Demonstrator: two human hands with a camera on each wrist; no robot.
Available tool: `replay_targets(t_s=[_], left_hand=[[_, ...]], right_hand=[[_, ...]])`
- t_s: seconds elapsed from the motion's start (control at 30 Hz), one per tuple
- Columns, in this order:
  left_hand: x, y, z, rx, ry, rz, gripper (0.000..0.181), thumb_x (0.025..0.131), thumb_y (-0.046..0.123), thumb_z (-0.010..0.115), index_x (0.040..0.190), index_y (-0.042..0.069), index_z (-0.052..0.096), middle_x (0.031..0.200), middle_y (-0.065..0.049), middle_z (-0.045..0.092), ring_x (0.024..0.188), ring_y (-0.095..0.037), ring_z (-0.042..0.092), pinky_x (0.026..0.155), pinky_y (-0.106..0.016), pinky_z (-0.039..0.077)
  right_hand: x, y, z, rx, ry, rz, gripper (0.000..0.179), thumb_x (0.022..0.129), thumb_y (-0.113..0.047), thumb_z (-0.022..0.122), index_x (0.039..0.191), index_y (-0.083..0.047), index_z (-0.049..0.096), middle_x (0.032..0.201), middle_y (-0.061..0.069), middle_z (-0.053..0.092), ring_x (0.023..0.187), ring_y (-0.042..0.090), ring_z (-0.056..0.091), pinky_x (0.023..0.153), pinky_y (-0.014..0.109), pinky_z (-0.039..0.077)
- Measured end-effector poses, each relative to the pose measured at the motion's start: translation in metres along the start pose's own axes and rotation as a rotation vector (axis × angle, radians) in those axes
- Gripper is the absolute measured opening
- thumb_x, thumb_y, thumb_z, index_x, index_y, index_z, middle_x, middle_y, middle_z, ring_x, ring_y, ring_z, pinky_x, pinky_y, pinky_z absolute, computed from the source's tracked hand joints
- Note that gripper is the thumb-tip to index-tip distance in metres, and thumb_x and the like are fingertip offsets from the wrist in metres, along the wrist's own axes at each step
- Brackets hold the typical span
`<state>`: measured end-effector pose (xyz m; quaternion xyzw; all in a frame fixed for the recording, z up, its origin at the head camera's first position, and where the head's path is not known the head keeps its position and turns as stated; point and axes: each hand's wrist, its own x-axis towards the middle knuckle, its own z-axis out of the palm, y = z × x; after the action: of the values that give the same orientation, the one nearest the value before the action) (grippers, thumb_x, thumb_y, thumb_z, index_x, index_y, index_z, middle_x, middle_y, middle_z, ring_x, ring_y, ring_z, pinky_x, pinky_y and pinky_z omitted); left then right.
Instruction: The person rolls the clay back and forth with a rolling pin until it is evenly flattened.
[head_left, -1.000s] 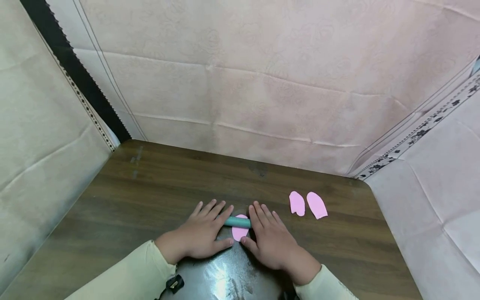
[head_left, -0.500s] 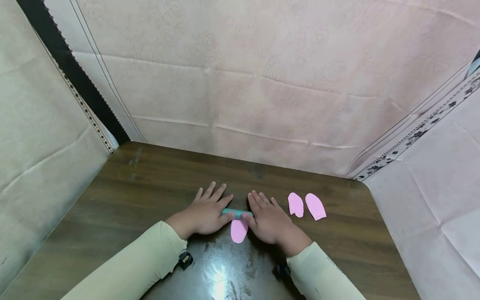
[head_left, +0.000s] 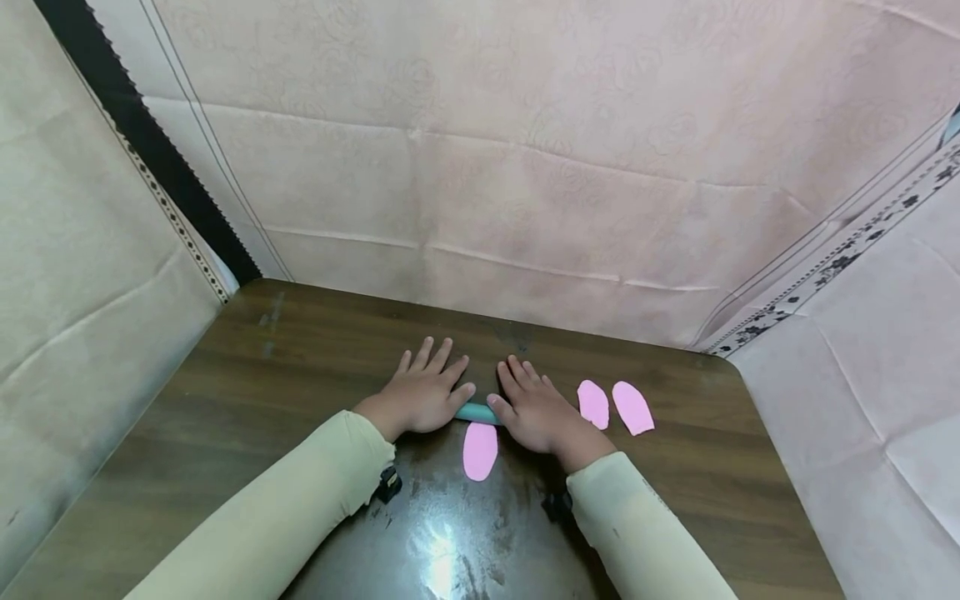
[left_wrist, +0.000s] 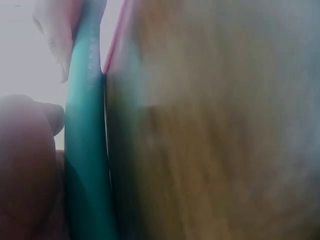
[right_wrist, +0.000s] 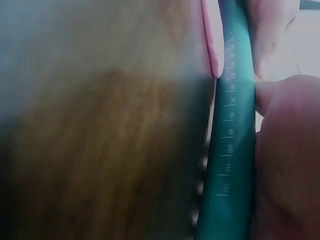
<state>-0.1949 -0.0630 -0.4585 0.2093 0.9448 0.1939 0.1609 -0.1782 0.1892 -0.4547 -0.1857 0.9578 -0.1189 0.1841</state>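
A teal rolling pin (head_left: pixel 477 413) with a printed scale lies crosswise on the table, its ends covered by my two hands. My left hand (head_left: pixel 420 395) lies over its left end with fingers spread and straight. Over the right end is my right hand (head_left: pixel 534 410), fingers straight and pointing away from me. Both palms rest on the rolling pin (right_wrist: pixel 233 135) in the wrist views. A flat oval of pink clay (head_left: pixel 480 452) sticks out from under the pin's near side; its far edge is hidden.
Two more flat pink pieces, a smaller one (head_left: pixel 593 404) and a larger one (head_left: pixel 633 408), lie to the right of my right hand. The wooden table (head_left: pixel 315 358) meets a hanging cloth (head_left: pixel 480 192) at its far edge.
Both hands have moved away from me, rolling the pin from the middle of the pink oval to its far end. The two pink pieces on the right have stayed put.
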Motion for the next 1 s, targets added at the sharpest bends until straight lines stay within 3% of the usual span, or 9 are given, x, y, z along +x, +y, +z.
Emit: replay_targets(t_s=[0.2,0.43,0.77,1.0], left_hand=[[0.006,-0.002,-0.004,0.009,-0.016,-0.002,0.074,0.12,0.063,0.029,0.182,0.024,0.02,0.191,-0.012,-0.004,0.176,-0.042,-0.014,0.139,-0.073,-0.002],[0.004,-0.001,-0.001,0.028,-0.017,0.002,0.073,0.119,0.065,0.031,0.182,0.028,0.022,0.192,-0.009,-0.003,0.177,-0.041,-0.013,0.139,-0.072,-0.001],[-0.023,0.004,0.007,0.053,-0.007,0.069,0.069,0.12,0.063,0.031,0.179,0.027,0.034,0.191,-0.011,0.01,0.177,-0.042,-0.002,0.14,-0.072,0.005],[-0.044,0.006,0.017,0.096,-0.002,0.114,0.072,0.119,0.065,0.032,0.179,0.025,0.035,0.189,-0.009,0.019,0.177,-0.042,0.009,0.14,-0.069,0.01]], right_hand=[[0.007,0.004,-0.001,-0.001,-0.003,0.008,0.083,0.118,-0.069,0.021,0.182,-0.018,0.007,0.191,0.007,-0.004,0.178,0.034,-0.004,0.142,0.064,0.009],[0.003,0.002,-0.003,0.007,-0.01,0.012,0.082,0.118,-0.069,0.021,0.182,-0.019,0.007,0.191,0.006,-0.003,0.178,0.034,-0.003,0.142,0.063,0.009],[-0.022,-0.006,0.009,-0.066,0.034,-0.049,0.083,0.118,-0.07,0.023,0.182,-0.018,0.012,0.191,0.007,0.004,0.178,0.034,0.005,0.142,0.063,0.017],[-0.045,-0.018,0.019,-0.152,0.089,-0.104,0.086,0.118,-0.068,0.033,0.182,-0.014,0.017,0.191,0.01,0.013,0.177,0.037,0.014,0.14,0.061,0.026]])
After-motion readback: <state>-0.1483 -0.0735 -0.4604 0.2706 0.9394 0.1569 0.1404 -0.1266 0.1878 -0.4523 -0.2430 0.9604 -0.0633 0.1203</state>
